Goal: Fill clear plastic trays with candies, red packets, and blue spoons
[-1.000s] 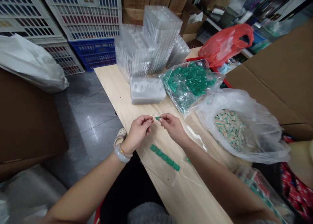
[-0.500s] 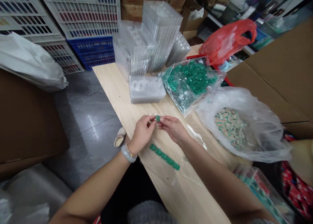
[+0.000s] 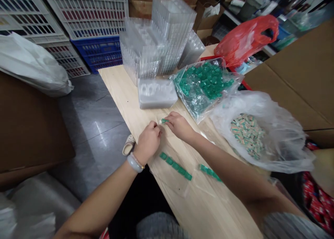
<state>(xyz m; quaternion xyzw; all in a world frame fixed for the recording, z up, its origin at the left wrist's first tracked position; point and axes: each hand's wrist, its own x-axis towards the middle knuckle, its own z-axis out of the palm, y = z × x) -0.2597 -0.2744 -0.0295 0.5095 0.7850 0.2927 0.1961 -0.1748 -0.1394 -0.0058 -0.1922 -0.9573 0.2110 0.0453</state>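
Between the thumb and fingers of my right hand (image 3: 180, 127) is a small translucent green plastic piece (image 3: 164, 120), held just above the wooden table. My left hand (image 3: 149, 141) is close by on the left, its fingers curled together; whatever they may hold is hidden. Below the hands, a straight row of several green pieces (image 3: 175, 166) lies on the table in what looks like a clear tray. A second green row (image 3: 208, 172) shows farther right, partly covered by my right forearm.
Beyond my hands stand a low stack of clear plastic trays (image 3: 158, 94) and taller stacks (image 3: 173, 33). On the right are a clear bag of green pieces (image 3: 206, 80), a white bag of striped small pieces (image 3: 247, 134) and a red bag (image 3: 242, 40). The wooden table (image 3: 112, 82) ends at left.
The hands have parted slightly. My right hand has moved a little left and up with the green piece, while my left fingers have curled in. The second green row now shows beside my right forearm.
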